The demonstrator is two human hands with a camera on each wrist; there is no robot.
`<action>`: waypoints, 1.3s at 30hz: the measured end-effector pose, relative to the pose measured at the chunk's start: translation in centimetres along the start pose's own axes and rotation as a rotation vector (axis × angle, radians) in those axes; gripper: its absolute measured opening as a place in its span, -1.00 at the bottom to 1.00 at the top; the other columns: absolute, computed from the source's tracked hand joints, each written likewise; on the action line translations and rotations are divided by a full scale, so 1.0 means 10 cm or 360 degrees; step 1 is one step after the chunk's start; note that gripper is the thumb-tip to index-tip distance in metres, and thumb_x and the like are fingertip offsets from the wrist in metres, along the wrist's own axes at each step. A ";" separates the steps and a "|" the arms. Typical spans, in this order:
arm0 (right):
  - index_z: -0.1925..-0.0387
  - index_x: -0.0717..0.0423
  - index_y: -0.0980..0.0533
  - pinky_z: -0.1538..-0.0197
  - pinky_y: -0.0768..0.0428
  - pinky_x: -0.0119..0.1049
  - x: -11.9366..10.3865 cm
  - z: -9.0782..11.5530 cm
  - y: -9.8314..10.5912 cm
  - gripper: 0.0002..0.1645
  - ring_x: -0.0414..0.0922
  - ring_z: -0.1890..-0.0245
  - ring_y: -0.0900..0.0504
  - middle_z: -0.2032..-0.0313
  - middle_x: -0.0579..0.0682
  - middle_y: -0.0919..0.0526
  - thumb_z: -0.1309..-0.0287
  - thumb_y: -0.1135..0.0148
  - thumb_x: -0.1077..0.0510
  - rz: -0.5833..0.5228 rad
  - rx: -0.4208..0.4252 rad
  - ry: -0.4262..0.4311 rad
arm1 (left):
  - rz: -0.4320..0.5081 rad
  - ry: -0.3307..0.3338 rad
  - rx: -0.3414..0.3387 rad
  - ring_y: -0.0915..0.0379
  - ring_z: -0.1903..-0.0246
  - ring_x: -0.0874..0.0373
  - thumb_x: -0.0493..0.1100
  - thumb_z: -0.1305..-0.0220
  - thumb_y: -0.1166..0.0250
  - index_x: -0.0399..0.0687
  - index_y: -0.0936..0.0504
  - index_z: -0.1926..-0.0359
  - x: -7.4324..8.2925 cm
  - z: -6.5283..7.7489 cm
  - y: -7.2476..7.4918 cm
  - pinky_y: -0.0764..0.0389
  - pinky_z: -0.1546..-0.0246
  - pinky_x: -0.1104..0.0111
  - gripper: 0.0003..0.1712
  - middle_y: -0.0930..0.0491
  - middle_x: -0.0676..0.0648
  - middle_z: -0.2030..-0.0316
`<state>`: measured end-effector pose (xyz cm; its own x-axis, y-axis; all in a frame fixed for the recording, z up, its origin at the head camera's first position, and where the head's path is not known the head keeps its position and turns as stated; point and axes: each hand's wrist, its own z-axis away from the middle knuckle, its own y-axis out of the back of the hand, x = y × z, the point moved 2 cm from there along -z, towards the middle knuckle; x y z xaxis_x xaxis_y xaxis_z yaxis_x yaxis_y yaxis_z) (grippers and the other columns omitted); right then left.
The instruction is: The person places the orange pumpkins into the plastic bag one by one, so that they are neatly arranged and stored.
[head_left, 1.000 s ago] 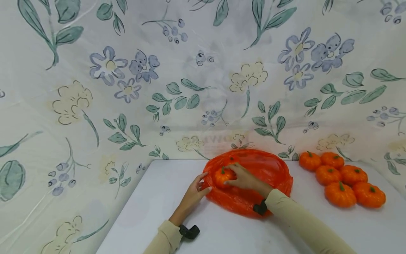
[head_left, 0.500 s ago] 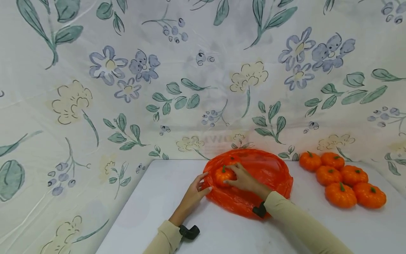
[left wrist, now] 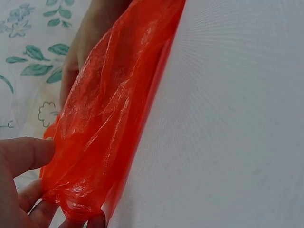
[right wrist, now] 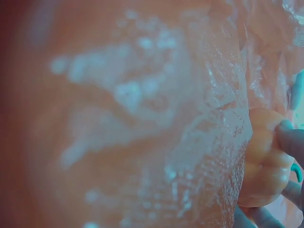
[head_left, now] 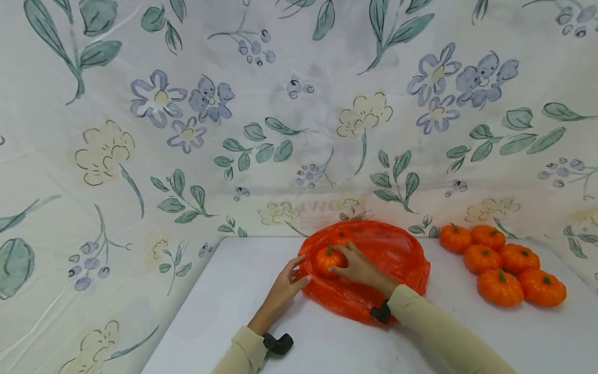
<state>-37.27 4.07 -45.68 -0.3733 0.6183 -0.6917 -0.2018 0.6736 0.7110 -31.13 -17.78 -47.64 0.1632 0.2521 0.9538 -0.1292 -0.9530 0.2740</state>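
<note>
A red plastic bag (head_left: 392, 259) lies spread open on the white table, its rim forming a wide ring. Inside its left part sits an orange toy pumpkin (head_left: 329, 261) with a green stem. My right hand (head_left: 359, 267) grips this pumpkin, thumb at the near side and fingers over the far side; the right wrist view shows the pumpkin (right wrist: 266, 156) between fingers, partly behind blurred plastic. Just behind it a second pumpkin (head_left: 341, 237) shows in the bag. My left hand (head_left: 282, 285) holds the bag's left edge; in the left wrist view its thumb and fingers are around the crumpled plastic (left wrist: 95, 156).
Several orange pumpkins (head_left: 500, 287) stand grouped to the right of the bag. The white table (head_left: 210, 311) runs back to a wall hung with a flower-patterned sheet (head_left: 261, 130). Each wrist carries a small black device (head_left: 279, 343).
My right hand has shifted only slightly with the pumpkin, and a little more of the pumpkin behind it shows. My left hand stays at the bag's edge.
</note>
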 end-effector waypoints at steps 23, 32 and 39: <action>-0.39 0.02 -0.38 -0.25 -0.55 0.09 -0.08 0.04 -0.04 -0.20 0.12 -0.18 -0.51 -0.27 0.19 -0.35 -0.17 -0.39 -0.10 0.0150 0.0043 0.0022 | -0.0041 -0.0021 0.0040 -0.43 -0.23 -0.16 -0.09 -0.40 -0.25 -0.01 -0.31 -0.45 0.01 -0.01 0.00 -0.58 -0.19 0.05 -0.35 -0.35 -0.20 -0.39; -0.43 -0.03 -0.35 -0.26 -0.54 0.12 -0.03 0.05 -0.05 -0.16 0.16 -0.22 -0.48 -0.30 0.21 -0.31 -0.17 -0.37 -0.14 0.0170 0.0045 0.0029 | 0.0005 -0.0028 0.0045 -0.45 -0.22 -0.16 -0.15 -0.39 -0.26 -0.01 -0.33 -0.44 0.00 -0.02 -0.03 -0.56 -0.20 0.02 -0.37 -0.36 -0.19 -0.39; -0.48 -0.03 -0.26 -0.28 -0.51 0.15 -0.07 0.04 -0.02 -0.06 0.20 -0.30 -0.41 -0.36 0.23 -0.23 -0.12 -0.39 -0.15 0.0149 -0.0019 -0.0020 | -0.0012 -0.0014 0.0053 -0.44 -0.23 -0.16 -0.12 -0.38 -0.27 0.00 -0.33 -0.44 -0.01 -0.03 -0.02 -0.56 -0.22 0.03 -0.36 -0.35 -0.17 -0.40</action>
<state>-36.58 3.72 -45.39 -0.3796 0.6836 -0.6234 -0.1771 0.6077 0.7742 -31.41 -17.59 -47.70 0.1727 0.2583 0.9505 -0.0955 -0.9561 0.2771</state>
